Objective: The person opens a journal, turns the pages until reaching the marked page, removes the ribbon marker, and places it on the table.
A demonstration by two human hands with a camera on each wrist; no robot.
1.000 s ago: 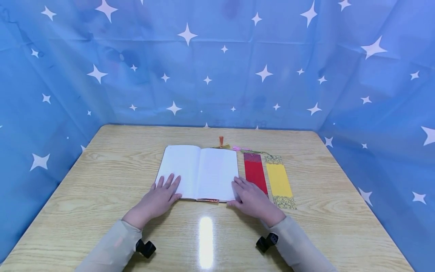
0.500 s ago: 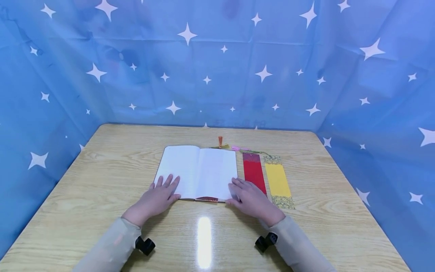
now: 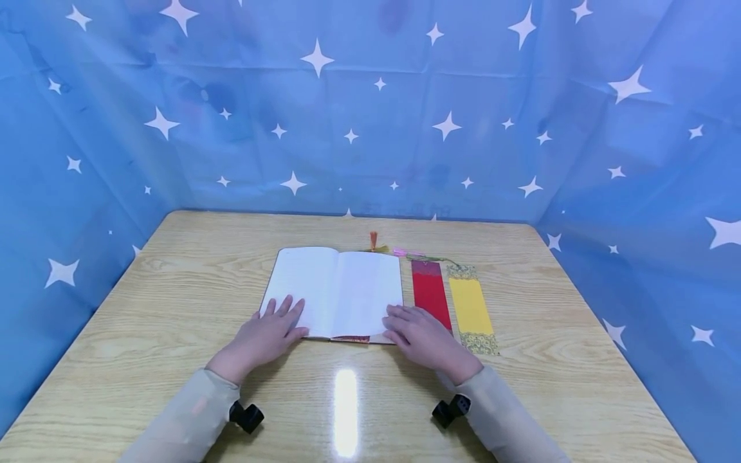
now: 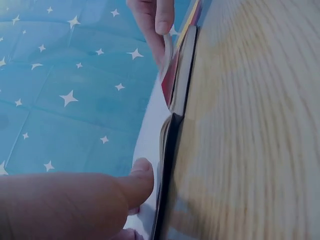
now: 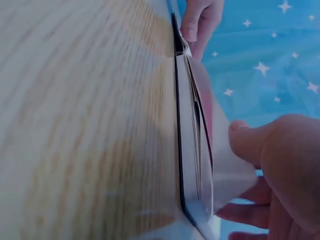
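While the L hand (image 3: 266, 334), grip released, rested on the open bk (image 3: 338, 289), the R hand (image 3: 422, 337) had its grip pinched on a raised right pg (image 5: 227, 172)! Bk lay mid-counter (image 3: 202, 276), red bkmk (image 3: 431, 292) then yellow bkmk (image 3: 471, 305) to its R, starry backdrop (image 3: 370, 154) behind.

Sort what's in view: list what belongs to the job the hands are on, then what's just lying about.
Seemingly part of the job:
- open book, left hand resting on it
- raised page, pinched by the right hand
- red-patterned strip showing under that page

Seemingly just lying about:
- red bookmark
- yellow bookmark
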